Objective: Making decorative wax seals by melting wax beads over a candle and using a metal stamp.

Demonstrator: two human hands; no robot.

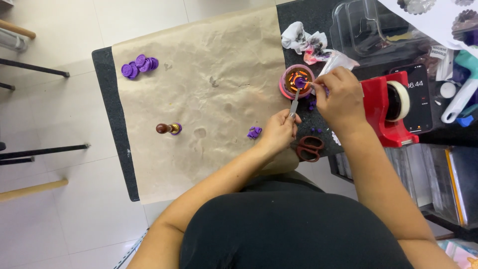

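Looking down from the head camera, a black shirt fills the bottom of the frame and both bare forearms reach up toward the centre. The left hand (279, 130), just right of centre, has its fingers curled together around the handle of a spoon (295, 102), which slants up and right. Just right of that hand, brown-handled scissors (309, 148) lie on the dark table (105, 94). A small lump of purple wax (254, 132) sits on the brown paper (199, 94) just left of the hand.

The right hand (339, 97), right of centre, has its fingertips pressed together, pinching something small and thin; what it is cannot be told. It hovers just right of a round pink warmer (297, 81), where the spoon's bowl rests over an orange glow with purple wax in it. Purple crumbs lie scattered below the warmer.

A red tape dispenser (391, 107) stands just right of the right hand, with a phone (420, 97) behind it.

A wooden-handled stamp (168, 128) lies on the paper, left of centre. Purple seals (139, 65) are heaped at the upper left of the paper. Crumpled tissues (301, 40) and a clear plastic tub (363, 27) sit along the top.
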